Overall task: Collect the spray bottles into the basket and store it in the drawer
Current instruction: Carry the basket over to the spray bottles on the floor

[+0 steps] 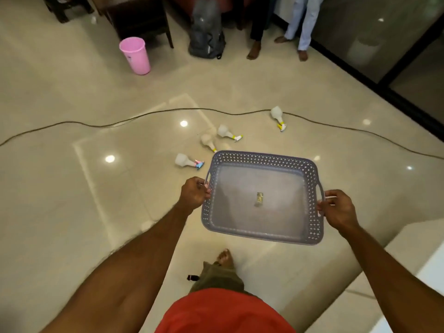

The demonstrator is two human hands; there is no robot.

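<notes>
I hold a shallow grey-lilac perforated basket (312,193) in the air in front of me. My left hand (195,193) grips its left handle and my right hand (336,209) grips its right handle. A small paper label lies on its bottom; it holds no bottles. Several translucent white spray bottles lie on their sides on the tiled floor beyond the basket. One with a blue-pink trigger (186,161) lies at the left. Two with yellow collars (208,140) (225,131) lie close together. A fourth bottle (277,114) lies further right by the cable.
A dark cable (120,122) snakes across the floor behind the bottles. A pink bucket (135,55), a dark table, a grey backpack (207,32) and two persons' legs (302,25) stand at the back. A white counter edge (408,248) is at my right. My bare foot (224,257) is below the basket.
</notes>
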